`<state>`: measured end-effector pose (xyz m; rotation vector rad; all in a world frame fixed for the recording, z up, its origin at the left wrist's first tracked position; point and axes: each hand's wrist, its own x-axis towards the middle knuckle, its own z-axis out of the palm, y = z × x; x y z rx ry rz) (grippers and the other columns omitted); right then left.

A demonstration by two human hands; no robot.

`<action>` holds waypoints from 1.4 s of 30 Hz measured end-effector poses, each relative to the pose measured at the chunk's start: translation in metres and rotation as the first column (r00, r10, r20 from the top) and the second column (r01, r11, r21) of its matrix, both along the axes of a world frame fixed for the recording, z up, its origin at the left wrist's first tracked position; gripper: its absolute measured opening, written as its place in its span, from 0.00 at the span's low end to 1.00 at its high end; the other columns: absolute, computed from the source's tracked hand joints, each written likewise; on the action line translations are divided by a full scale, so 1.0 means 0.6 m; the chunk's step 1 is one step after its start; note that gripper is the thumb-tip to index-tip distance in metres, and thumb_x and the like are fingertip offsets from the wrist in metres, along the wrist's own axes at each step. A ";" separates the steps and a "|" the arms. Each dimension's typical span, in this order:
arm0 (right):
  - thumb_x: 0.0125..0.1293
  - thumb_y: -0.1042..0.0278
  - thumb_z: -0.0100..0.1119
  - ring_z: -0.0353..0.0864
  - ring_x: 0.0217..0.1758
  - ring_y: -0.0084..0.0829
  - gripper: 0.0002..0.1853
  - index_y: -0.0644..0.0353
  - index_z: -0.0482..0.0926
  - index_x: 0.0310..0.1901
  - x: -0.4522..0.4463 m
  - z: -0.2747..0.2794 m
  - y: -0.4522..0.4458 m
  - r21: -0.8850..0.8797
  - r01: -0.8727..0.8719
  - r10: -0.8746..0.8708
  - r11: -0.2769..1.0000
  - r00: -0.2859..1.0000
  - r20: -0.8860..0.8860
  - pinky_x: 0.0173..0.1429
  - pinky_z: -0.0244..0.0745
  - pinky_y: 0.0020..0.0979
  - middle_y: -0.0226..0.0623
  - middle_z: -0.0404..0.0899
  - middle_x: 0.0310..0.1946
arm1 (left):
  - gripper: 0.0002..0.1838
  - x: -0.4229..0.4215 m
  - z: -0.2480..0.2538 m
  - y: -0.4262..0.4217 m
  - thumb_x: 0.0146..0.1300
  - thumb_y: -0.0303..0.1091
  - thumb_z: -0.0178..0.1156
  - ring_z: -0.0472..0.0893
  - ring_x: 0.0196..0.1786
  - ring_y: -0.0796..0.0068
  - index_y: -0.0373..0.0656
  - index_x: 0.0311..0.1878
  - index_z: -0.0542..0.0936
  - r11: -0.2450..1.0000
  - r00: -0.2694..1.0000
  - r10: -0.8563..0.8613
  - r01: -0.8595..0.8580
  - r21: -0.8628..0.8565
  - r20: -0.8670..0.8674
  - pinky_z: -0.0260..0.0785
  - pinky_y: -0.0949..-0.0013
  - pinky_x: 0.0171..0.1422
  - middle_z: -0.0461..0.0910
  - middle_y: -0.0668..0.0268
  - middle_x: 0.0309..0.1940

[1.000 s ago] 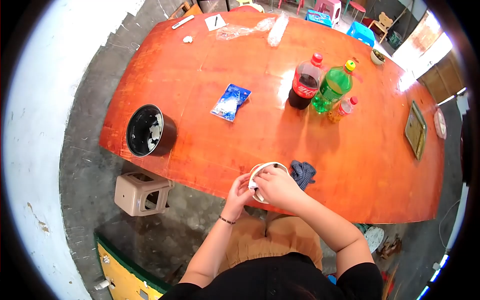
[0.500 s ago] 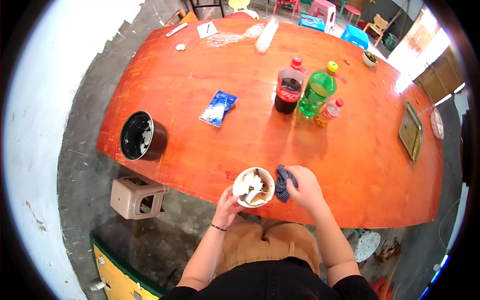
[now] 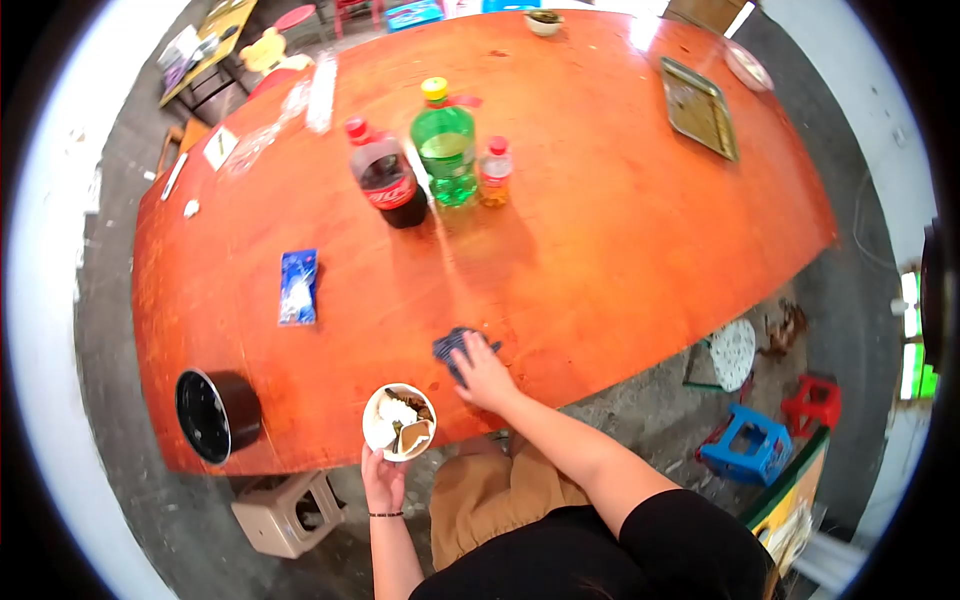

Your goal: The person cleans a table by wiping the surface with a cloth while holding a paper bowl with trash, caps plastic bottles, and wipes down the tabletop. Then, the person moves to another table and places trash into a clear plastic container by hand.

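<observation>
My left hand [image 3: 383,482] is closed on the side of a white bowl [image 3: 374,428] at the table's near edge. White crumpled scraps and dark and brown bits lie inside the bowl. My right hand [image 3: 487,377] presses a dark striped cloth [image 3: 452,347] against the orange-red tabletop [image 3: 600,250], its fingers over the cloth. The cloth is bunched up, just to the upper right of the bowl. Part of it is hidden under the fingers.
A cola bottle [image 3: 388,185], a green bottle [image 3: 446,150] and a small bottle [image 3: 495,175] stand mid-table. Left are a blue packet [image 3: 298,288] and a black pot [image 3: 240,408]. A metal tray [image 3: 698,108] lies far right; stools [image 3: 750,445] stand on the floor.
The view has swung to the right. My right hand has moved the cloth from beside the bowl farther onto the table and now lies flatter on it. The bowl stays in my left hand.
</observation>
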<state>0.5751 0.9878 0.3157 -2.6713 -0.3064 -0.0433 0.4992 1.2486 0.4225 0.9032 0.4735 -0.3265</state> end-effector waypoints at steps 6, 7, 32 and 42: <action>0.60 0.63 0.57 0.60 0.74 0.48 0.23 0.56 0.77 0.58 -0.058 -0.023 0.081 -0.016 -0.057 0.058 0.998 0.998 0.021 0.74 0.59 0.46 0.50 0.61 0.70 | 0.34 0.063 0.000 -0.015 0.64 0.41 0.57 0.67 0.71 0.62 0.46 0.72 0.60 0.970 0.972 -0.232 0.235 -0.066 0.043 0.64 0.51 0.71 0.65 0.63 0.70; 0.60 0.62 0.57 0.60 0.74 0.47 0.23 0.56 0.77 0.58 -0.060 -0.025 0.077 -0.056 -0.024 0.026 0.998 0.999 0.039 0.74 0.58 0.46 0.49 0.61 0.70 | 0.32 0.078 -0.001 -0.022 0.64 0.40 0.57 0.69 0.69 0.63 0.45 0.70 0.62 0.960 0.963 -0.266 0.268 -0.079 0.043 0.66 0.52 0.69 0.67 0.63 0.68; 0.66 0.65 0.57 0.58 0.74 0.52 0.29 0.44 0.65 0.68 -0.358 -0.027 -0.857 -0.165 0.835 -0.846 0.525 0.533 0.009 0.74 0.60 0.45 0.49 0.54 0.73 | 0.34 0.014 0.002 -0.700 0.64 0.41 0.59 0.71 0.67 0.63 0.41 0.71 0.60 0.660 0.710 -0.701 0.684 -0.310 0.073 0.72 0.59 0.66 0.67 0.58 0.67; 0.63 0.60 0.61 0.62 0.70 0.57 0.27 0.49 0.71 0.65 -0.193 -0.035 -1.007 -0.188 0.841 -0.827 0.507 0.536 0.171 0.69 0.65 0.50 0.57 0.61 0.68 | 0.36 0.037 0.020 -0.796 0.65 0.40 0.58 0.69 0.69 0.61 0.42 0.73 0.57 0.783 0.800 -0.599 0.593 -0.189 0.031 0.71 0.58 0.68 0.64 0.60 0.70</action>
